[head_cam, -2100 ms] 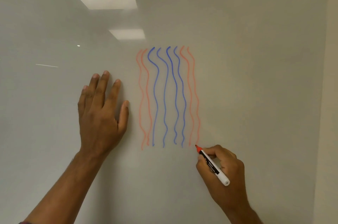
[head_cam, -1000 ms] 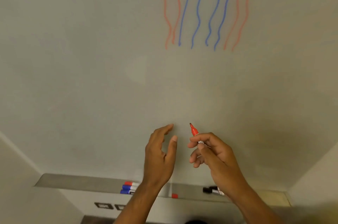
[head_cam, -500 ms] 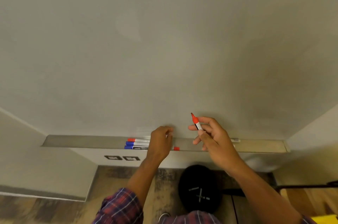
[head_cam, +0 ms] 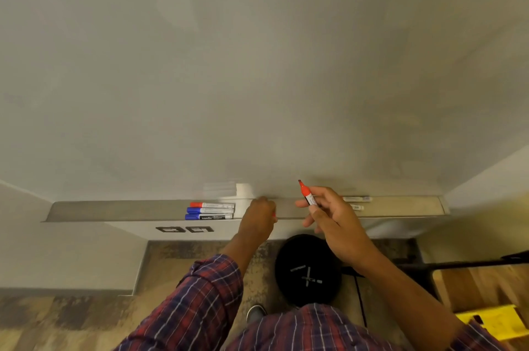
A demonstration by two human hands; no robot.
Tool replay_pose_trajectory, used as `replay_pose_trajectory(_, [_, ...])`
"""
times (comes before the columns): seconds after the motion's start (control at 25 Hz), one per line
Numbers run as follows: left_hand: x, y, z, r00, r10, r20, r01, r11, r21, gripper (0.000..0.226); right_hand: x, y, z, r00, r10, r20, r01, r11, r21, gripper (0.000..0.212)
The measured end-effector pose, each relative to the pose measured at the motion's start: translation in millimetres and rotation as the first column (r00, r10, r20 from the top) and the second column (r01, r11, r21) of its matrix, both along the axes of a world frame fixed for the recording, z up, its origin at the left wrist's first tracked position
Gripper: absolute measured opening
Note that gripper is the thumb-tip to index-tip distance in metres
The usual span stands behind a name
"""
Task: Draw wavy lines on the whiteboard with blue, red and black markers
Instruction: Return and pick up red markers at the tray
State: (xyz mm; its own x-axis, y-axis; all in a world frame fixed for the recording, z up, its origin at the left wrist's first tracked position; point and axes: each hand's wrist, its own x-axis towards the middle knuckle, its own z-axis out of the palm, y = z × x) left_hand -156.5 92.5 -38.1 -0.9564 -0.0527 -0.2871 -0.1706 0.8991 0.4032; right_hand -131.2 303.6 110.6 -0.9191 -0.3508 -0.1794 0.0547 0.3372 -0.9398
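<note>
Now at the tray (head_cam: 114, 210), our right hand (head_cam: 335, 220) pinches the uncapped red marker (head_cam: 307, 193), tip up; our left hand (head_cam: 257, 219) hangs over its cap (head_cam: 274, 215), grip hidden; we should cap squarely

Over the tray (head_cam: 114, 209), the left hand (head_cam: 257, 217) hides its fingertips and most of a small red piece (head_cam: 274, 215). The right hand (head_cam: 335, 219) covers the lower barrel of the red marker (head_cam: 307, 193).
</note>
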Motion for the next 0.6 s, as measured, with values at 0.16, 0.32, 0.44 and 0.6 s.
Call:
replay_pose_trajectory(0.16, [-5,-3,-13,0.994,-0.105,0.015,0.105,0.990,-0.092,0.009,0,0,-5,1.000,-0.002,0.003,0.002,1.000,-0.004,0.030])
replay_pose_trajectory(0.32, [-7,-5,-18,0.992,-0.122,0.029,0.125,0.987,-0.102,0.016,0,1,-8,1.000,-0.013,0.022,0.013,1.000,-0.008,0.029])
replay_pose_trajectory(0.44, [-9,-8,-8,1.000,0.014,0.020,-0.015,0.998,0.065,0.011,1,2,-6,0.999,-0.025,0.025,0.026,0.999,-0.029,0.027])
replay_pose_trajectory(0.6, [1,-1,39,0.914,0.405,0.034,-0.351,0.744,0.569,0.009,2,4,-1,0.999,-0.050,0.004,0.051,0.997,-0.066,0.023])
